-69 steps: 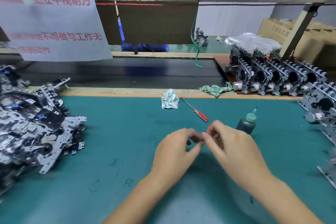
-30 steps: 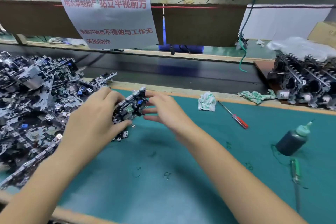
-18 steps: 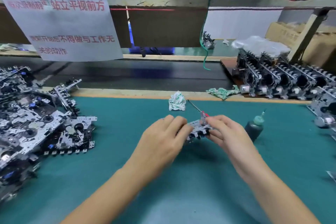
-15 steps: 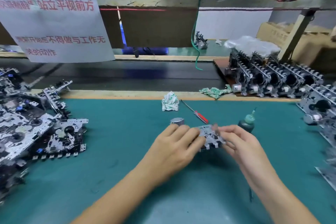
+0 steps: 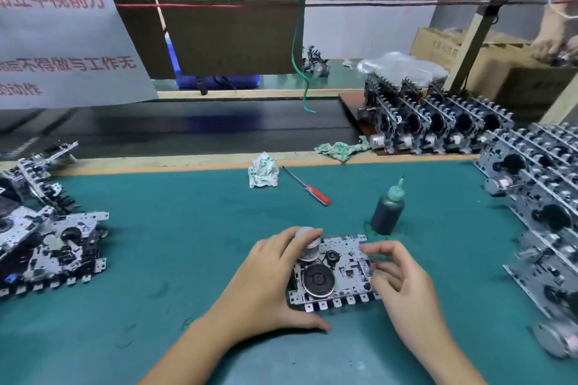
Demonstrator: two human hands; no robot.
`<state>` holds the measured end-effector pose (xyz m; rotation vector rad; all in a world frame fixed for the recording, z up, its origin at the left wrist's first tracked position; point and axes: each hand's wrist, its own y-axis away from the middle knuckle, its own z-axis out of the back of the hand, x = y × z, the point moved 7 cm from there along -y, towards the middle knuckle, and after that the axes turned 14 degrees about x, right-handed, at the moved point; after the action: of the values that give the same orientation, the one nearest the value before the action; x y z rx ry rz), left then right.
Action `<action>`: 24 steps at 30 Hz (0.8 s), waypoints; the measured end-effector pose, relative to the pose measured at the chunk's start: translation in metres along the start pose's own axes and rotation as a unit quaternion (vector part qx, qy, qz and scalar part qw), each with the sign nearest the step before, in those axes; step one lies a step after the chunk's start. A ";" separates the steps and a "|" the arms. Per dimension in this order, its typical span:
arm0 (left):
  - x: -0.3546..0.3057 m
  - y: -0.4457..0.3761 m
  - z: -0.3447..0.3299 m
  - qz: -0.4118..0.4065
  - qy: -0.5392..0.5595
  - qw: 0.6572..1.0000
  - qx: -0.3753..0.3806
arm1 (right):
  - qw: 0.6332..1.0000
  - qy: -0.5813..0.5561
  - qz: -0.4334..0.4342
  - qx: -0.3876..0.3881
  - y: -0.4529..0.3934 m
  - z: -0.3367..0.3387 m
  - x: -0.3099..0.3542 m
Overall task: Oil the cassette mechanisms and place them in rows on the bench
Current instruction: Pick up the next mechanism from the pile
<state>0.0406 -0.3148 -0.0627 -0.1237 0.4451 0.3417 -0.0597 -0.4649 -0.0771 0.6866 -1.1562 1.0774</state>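
Two hands hold one mechanism flat on the green mat, close in front of you. Your left hand grips its left edge: the fingers curl over the silver motor at the far left corner, and the thumb lies along the near edge by the row of tabs. Your right hand is at the right edge with fingers bent and slightly spread, the fingertips touching the plate; you cannot tell whether they pinch it or only rest against it. The mechanism's face is up, with a dark round flywheel toward its near left.

Just beyond the mechanism, the oil bottle stands upright on the mat, dark-bodied with a pale green nozzle, near your right hand but apart from it. Farther back lie a screwdriver with a red handle and a crumpled white rag, side by side but not touching. A green-patterned rag sits on the wooden strip at the far edge of the mat.

To your left, a loose pile of mechanisms spreads across the mat. To your right, upright rows of mechanisms run along the mat's edge, and more rows stand on a brown board behind them. A paper sign with red characters hangs above the left side.
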 end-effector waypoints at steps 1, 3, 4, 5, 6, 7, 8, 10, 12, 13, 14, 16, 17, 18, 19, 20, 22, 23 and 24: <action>0.002 -0.001 -0.001 0.001 0.015 1.000 0.008 | 1.000 0.015 0.001 -0.001 0.000 0.000 -0.001; 0.004 -0.002 -0.001 0.000 0.042 0.999 0.013 | 0.999 0.031 0.004 -0.005 0.001 0.000 -0.002; 0.005 -0.002 -0.001 -0.003 0.055 0.998 0.015 | 0.999 0.036 0.006 -0.005 0.001 0.000 -0.002; 0.006 -0.001 0.000 -0.004 0.067 0.998 0.014 | 0.999 0.040 0.007 -0.005 0.002 -0.001 -0.001; 0.007 0.000 0.001 -0.006 0.078 0.997 0.013 | 0.999 0.043 0.009 -0.004 0.002 -0.002 -0.001; 0.008 0.000 0.002 -0.005 0.091 0.996 0.013 | 0.999 0.045 0.012 -0.003 0.003 -0.002 0.000; 0.010 0.001 0.002 -0.001 0.105 0.994 0.017 | 0.999 0.048 0.015 -0.002 0.003 -0.003 0.001; 0.012 0.001 0.002 0.006 0.122 0.992 0.027 | 0.998 0.057 0.020 0.001 0.004 -0.005 0.002; 0.012 0.002 0.001 0.010 0.121 0.992 0.035 | 0.997 0.070 0.027 0.006 0.005 -0.006 0.003; 0.011 0.002 0.001 0.010 0.118 0.992 0.037 | 0.997 0.076 0.029 0.008 0.005 -0.007 0.004; 0.011 0.002 0.001 0.011 0.115 0.993 0.035 | 0.996 0.081 0.031 0.008 0.005 -0.007 0.004; 0.011 0.002 0.001 0.020 0.113 0.993 0.023 | 0.996 0.087 0.034 0.008 0.005 -0.007 0.004; 0.011 0.002 0.002 0.025 0.110 0.993 0.016 | 0.995 0.088 0.035 0.008 0.005 -0.007 0.004; 0.011 0.001 0.003 0.027 0.104 0.994 0.009 | 0.995 0.091 0.036 0.007 0.005 -0.007 0.004; 0.010 0.001 0.003 0.028 0.092 0.995 0.003 | 0.995 0.095 0.037 0.007 0.006 -0.007 0.004; 0.010 0.000 0.004 0.028 0.079 0.996 0.000 | 0.994 0.098 0.037 0.006 0.006 -0.008 0.005; 0.011 0.000 0.004 0.025 0.074 0.997 0.007 | 0.994 0.103 0.039 0.005 0.007 -0.008 0.005; 0.012 0.001 0.004 0.022 0.082 0.996 0.016 | 0.994 0.104 0.040 0.005 0.007 -0.009 0.005; 0.013 0.001 0.003 0.020 0.090 0.995 0.026 | 0.994 0.104 0.039 0.006 0.007 -0.009 0.006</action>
<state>0.0524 -0.3092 -0.0657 -0.0961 0.6345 0.3593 -0.0623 -0.4533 -0.0750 0.5281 -1.0045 1.1929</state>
